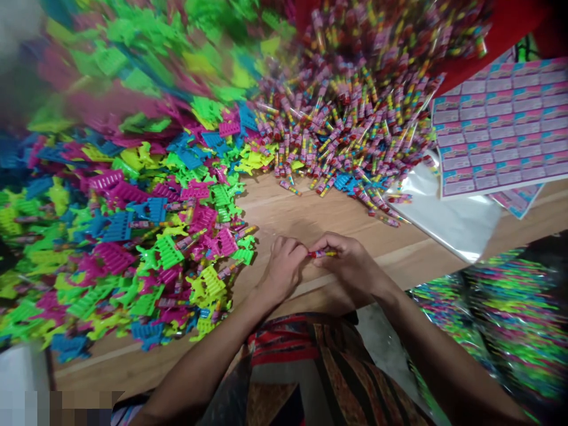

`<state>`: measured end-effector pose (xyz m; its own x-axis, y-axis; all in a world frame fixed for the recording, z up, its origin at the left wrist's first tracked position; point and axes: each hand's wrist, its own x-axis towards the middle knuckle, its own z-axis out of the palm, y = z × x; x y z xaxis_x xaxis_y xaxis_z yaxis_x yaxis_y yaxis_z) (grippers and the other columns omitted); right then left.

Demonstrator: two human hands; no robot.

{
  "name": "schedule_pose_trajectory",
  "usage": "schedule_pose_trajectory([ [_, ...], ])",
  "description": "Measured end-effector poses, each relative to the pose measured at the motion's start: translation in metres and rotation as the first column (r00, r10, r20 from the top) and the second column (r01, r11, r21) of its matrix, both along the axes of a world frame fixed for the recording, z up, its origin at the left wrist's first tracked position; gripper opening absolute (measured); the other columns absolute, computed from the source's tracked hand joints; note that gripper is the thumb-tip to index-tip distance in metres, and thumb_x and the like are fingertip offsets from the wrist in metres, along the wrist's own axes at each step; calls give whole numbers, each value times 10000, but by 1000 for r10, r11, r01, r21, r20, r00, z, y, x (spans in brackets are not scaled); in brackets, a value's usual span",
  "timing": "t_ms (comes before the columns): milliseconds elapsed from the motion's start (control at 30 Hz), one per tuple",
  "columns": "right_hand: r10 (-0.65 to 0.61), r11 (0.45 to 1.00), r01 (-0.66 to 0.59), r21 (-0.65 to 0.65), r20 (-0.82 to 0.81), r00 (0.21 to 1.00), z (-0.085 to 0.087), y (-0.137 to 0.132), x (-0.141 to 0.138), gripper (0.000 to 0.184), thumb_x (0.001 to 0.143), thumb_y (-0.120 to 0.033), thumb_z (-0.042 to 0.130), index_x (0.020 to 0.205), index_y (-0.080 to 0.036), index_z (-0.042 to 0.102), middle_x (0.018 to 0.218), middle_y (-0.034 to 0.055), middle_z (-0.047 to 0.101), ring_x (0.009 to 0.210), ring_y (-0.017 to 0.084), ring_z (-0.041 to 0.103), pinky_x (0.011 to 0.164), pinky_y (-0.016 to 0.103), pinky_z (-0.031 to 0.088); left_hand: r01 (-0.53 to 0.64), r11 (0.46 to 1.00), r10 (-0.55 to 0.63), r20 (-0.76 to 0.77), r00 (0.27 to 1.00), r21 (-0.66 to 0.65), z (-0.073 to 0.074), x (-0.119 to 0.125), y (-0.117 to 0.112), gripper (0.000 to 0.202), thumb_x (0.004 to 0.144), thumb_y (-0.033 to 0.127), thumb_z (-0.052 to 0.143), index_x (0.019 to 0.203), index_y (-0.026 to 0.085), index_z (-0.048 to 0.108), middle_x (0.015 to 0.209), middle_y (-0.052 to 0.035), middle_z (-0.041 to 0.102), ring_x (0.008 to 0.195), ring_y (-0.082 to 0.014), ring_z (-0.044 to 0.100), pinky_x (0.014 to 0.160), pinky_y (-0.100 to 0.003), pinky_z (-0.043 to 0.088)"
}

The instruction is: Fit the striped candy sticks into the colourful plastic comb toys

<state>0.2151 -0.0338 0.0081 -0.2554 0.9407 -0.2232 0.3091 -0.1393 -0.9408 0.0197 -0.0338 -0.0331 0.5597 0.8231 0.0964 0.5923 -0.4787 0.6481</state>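
Note:
Close to the table's front edge, my right hand [348, 257] pinches a small clear tube of colored candies [318, 254] with a red end, lying roughly level. My left hand [284, 263] meets the tube's red end, fingers closed and curled against it; its fingertips are partly hidden. Left of my hands spreads a heap of neon plastic toys [133, 254] in pink, green, yellow and blue, with a few candy tubes mixed in. Beyond my hands is a big pile of similar candy tubes [350, 118].
At right, printed label sheets [501, 130] lie partly over a clear plastic sheet [457, 219]. Large transparent bags packed with colorful items [519, 313] stand below the table edge on the right. The wooden tabletop [270, 201] shows between the piles. Red material [510, 29] lies at back right.

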Motion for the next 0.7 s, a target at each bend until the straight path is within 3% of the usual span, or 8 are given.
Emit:
schedule_pose_trajectory([
  [167,4,990,-15,-138,-78,997,2,3,3,138,759,-244,760,878,-177,733,838,14,722,773,162,643,722,281,501,14,1000,-14,23,1000,3,-3,-1,-3,239,919,49,415,955,192,603,1001,-79,586,977,-245,455,870,-396,425],
  [400,107,970,-131,-207,-121,987,-3,10,13,209,764,-329,790,901,-174,758,874,29,722,810,171,640,738,293,489,37,999,-36,27,999,-36,1,-3,0,236,936,59,402,963,191,597,1015,-80,590,982,-242,448,872,-388,427],
  [700,92,949,-129,-289,-137,986,4,19,8,187,712,-273,798,846,-172,714,802,-2,704,748,152,615,691,272,454,82,995,-82,2,997,-51,3,-4,4,241,922,53,416,980,190,606,1024,-82,602,983,-248,444,880,-388,421],
])
